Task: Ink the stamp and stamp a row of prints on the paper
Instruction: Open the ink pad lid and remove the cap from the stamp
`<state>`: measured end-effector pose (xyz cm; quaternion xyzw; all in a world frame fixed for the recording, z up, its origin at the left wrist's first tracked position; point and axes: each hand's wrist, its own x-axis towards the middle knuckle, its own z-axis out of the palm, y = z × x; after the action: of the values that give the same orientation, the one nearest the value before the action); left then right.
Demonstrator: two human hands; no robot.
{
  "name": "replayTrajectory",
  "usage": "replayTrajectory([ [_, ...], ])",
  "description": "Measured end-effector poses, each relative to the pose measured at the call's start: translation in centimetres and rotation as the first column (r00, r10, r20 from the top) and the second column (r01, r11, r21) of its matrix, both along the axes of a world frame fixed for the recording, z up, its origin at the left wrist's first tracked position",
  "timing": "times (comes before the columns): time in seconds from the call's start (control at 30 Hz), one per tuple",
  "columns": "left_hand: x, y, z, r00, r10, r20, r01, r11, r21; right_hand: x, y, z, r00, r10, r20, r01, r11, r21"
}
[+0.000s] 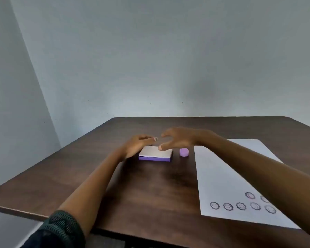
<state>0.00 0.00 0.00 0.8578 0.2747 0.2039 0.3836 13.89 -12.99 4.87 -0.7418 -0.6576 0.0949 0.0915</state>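
Note:
A closed ink pad (155, 154), white lid over a purple base, lies on the dark wooden table (150, 185). Just to its right stands a small round purple stamp (184, 152). My left hand (138, 144) rests at the pad's left edge with its fingers stretched over the back of the lid. My right hand (177, 139) hovers above the pad's right end, fingers spread and curled, thumb close to the lid. Neither hand holds anything. A white paper sheet (222, 176) lies on the right, with a row of dark round prints (240, 205) near its front edge.
A plain grey wall stands behind the table and at the left. The table's left edge runs diagonally toward me. My right forearm crosses over the paper.

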Motion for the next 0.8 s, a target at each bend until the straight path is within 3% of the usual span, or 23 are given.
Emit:
replayTrajectory([
  [0.13, -1.2, 0.9, 0.1, 0.996, -0.087, -0.028, 0.083, 0.991, -0.101, 0.6, 0.5, 0.3, 0.998, 0.020, -0.062, -0.024, 0.997, -0.072],
  [0.27, -1.5, 1.0, 0.9, 0.944, -0.222, -0.243, 0.201, 0.974, -0.107, 0.8, 0.8, -0.2, 0.997, 0.046, -0.069, -0.052, 0.995, -0.087],
  [0.4, -2.1, 1.0, 1.2, 0.902, -0.211, -0.377, 0.205, 0.977, -0.057, 0.7, 1.0, -1.1, 0.996, 0.074, -0.039, -0.077, 0.995, -0.057],
  [0.53, -2.6, 1.2, 1.3, 0.906, -0.160, -0.392, 0.179, 0.984, 0.012, 0.4, 1.0, -1.3, 0.993, 0.106, -0.060, -0.110, 0.992, -0.055],
  [0.8, -3.0, 1.4, 1.4, 0.911, -0.179, -0.372, 0.180, 0.983, -0.031, 0.0, 0.9, -1.1, 0.989, 0.137, -0.057, -0.139, 0.990, -0.021],
])
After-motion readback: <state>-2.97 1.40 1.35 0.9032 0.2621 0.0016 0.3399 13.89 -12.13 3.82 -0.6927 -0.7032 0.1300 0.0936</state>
